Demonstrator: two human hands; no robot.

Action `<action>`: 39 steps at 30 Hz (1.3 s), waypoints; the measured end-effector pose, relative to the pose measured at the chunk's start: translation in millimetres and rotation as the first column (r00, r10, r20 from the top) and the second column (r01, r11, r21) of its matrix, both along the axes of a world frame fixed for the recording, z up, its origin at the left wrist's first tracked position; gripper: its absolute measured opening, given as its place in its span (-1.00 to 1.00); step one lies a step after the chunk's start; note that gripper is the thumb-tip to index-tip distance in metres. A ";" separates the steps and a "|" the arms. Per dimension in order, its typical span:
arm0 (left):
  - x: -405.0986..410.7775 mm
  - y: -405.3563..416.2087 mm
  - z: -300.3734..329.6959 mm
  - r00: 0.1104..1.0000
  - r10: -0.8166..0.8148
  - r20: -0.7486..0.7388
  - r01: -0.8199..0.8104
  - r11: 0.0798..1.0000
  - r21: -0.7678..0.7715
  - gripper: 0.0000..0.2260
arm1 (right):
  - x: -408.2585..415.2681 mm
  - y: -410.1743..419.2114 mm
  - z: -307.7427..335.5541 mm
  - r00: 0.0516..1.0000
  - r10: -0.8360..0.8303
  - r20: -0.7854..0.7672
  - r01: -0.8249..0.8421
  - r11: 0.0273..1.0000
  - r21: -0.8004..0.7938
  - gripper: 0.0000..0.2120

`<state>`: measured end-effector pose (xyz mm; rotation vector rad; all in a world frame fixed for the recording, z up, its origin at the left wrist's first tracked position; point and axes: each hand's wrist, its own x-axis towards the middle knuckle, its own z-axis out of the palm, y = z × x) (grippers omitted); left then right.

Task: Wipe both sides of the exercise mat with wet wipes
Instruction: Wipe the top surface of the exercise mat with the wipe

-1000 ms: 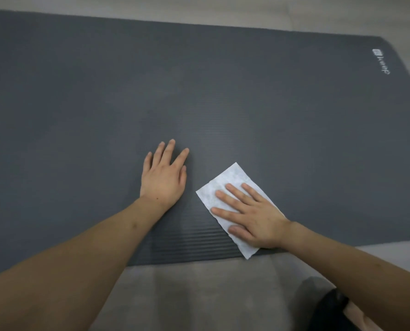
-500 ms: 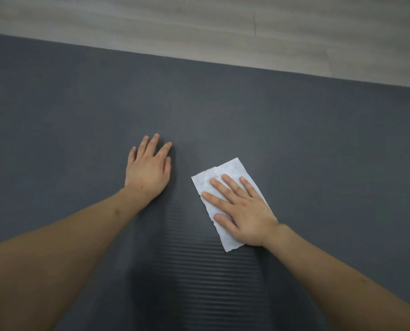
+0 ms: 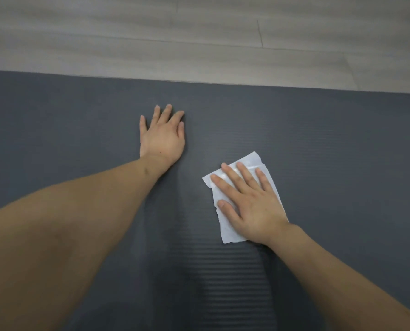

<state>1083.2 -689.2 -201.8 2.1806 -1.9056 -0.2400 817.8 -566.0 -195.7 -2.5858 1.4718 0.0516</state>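
Two bare hands lie flat on the dark grey ribbed exercise mat point(image 3: 318, 144), which spreads over the pale wood floor point(image 3: 199, 39): the left hand point(image 3: 162, 137) presses the mat with fingers straight, while the right hand point(image 3: 249, 204), nearer and to its right, presses a white wet wipe point(image 3: 225, 228) down with fingers spread.

One dark grey exercise mat point(image 3: 318, 144), one white wet wipe point(image 3: 225, 225), two hands: left hand point(image 3: 162, 139), right hand point(image 3: 249, 206), one wooden floor point(image 3: 199, 39).
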 end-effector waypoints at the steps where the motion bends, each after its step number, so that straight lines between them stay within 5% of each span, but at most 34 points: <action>1: -0.2 0.5 -1.2 1.000 -0.009 0.006 0.008 1.000 0.004 -0.58 | 4.9 -14.1 -0.1 1.000 -0.009 0.002 0.009 1.000 -0.004 -0.46; 10: 1.0 -8.1 -5.0 1.000 0.004 0.024 -0.004 1.000 0.007 -0.58 | 49.5 -146.6 2.6 0.987 -0.150 0.055 0.153 0.987 -0.054 -0.43; 26: -1.6 -9.5 -1.3 1.000 0.003 0.028 -0.004 1.000 0.028 -0.58 | 9.1 -39.3 19.5 0.919 -0.221 0.326 0.312 0.914 -0.259 -0.64; 31: -2.0 -8.7 0.4 0.999 0.004 0.036 -0.005 0.999 0.039 -0.58 | 4.7 -28.3 18.6 0.945 -0.216 0.244 0.249 0.962 -0.111 -0.64; 34: -2.9 -8.6 1.1 0.999 0.012 0.030 -0.013 0.999 0.044 -0.58 | 7.0 -31.9 10.8 0.940 -0.199 0.276 0.247 0.957 -0.151 -0.80; 39: -2.0 -9.4 3.3 0.999 0.011 0.043 -0.014 0.998 0.068 -0.58 | 20.1 -72.2 24.1 0.854 -0.371 0.365 0.426 0.901 -0.079 -0.84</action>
